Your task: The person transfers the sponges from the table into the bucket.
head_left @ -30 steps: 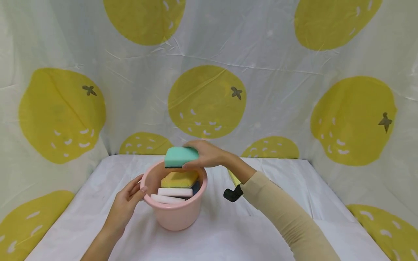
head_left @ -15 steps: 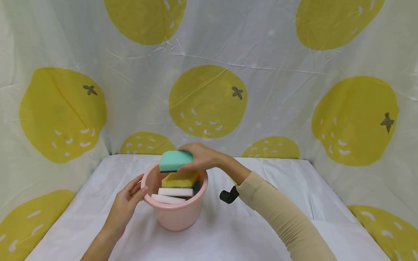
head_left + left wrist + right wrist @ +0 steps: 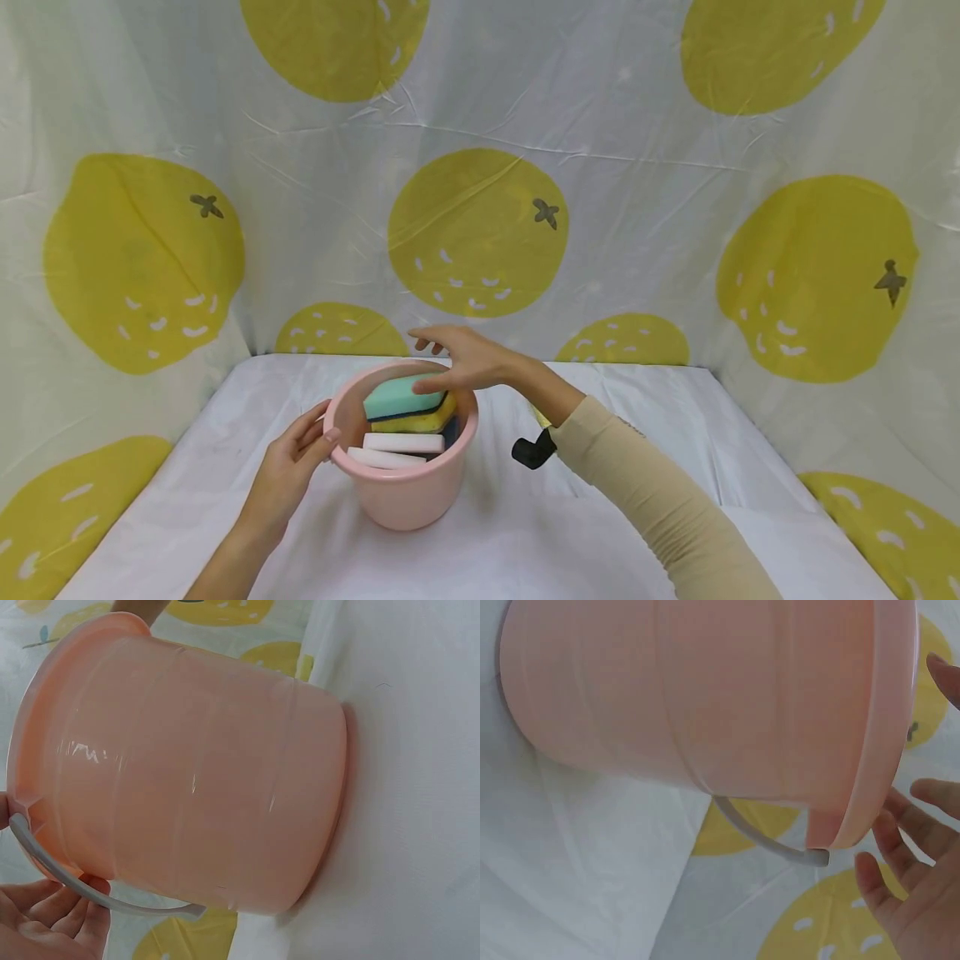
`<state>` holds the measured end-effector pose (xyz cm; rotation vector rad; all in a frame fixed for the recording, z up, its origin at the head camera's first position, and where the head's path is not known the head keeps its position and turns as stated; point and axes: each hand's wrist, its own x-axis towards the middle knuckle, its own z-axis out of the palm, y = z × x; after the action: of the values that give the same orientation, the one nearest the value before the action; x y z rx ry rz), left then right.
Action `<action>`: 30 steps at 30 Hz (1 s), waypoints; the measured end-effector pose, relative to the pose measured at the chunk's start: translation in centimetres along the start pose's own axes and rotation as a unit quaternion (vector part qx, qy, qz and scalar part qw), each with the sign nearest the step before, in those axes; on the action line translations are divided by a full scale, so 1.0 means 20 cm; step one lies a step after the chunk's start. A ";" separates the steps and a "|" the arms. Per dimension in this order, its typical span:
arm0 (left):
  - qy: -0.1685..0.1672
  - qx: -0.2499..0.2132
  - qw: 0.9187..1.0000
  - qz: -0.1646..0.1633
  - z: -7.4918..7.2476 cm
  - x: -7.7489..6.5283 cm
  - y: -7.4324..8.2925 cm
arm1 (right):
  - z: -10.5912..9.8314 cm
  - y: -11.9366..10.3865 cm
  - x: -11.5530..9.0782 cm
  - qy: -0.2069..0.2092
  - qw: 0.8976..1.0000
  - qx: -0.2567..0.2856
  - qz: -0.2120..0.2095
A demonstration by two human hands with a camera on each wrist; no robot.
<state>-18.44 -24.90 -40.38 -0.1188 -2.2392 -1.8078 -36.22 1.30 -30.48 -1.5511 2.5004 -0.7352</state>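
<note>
A pink bucket stands upright on the white cloth. My left hand holds its rim on the left, thumb over the edge and fingers outside, near the grey handle. Inside, a teal sponge with a dark underside lies tilted on a yellow sponge. Two white-topped blocks sit in front of them, and a dark blue piece shows at the right. My right hand hovers over the bucket's far right rim, fingers spread, thumb overlapping the teal sponge in the head view.
A white cloth covers the table. Lemon-print curtains enclose the back and both sides. A black piece juts from my right wrist, with a bit of yellow behind it.
The teal sponge has moved left and down into the bucket, onto the yellow sponge. My right hand has let go of it and spread its fingers. My left hand has stayed on the rim.
</note>
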 end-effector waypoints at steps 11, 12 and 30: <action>0.000 0.002 1.000 -0.009 0.00 0.00 -0.01 | -0.05 0.04 -0.11 0.020 1.000 -0.006 0.013; 0.000 0.002 1.000 -0.010 0.00 0.00 -0.01 | -0.06 0.04 -0.12 0.021 1.000 -0.004 0.015; 0.002 0.001 1.000 0.001 0.01 0.00 -0.01 | -0.11 0.16 -0.31 0.053 0.997 -0.009 0.061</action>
<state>-18.42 -24.82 -40.58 -0.1164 -2.2369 -1.8040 -36.60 8.54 -30.95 -1.3839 2.6566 -0.7992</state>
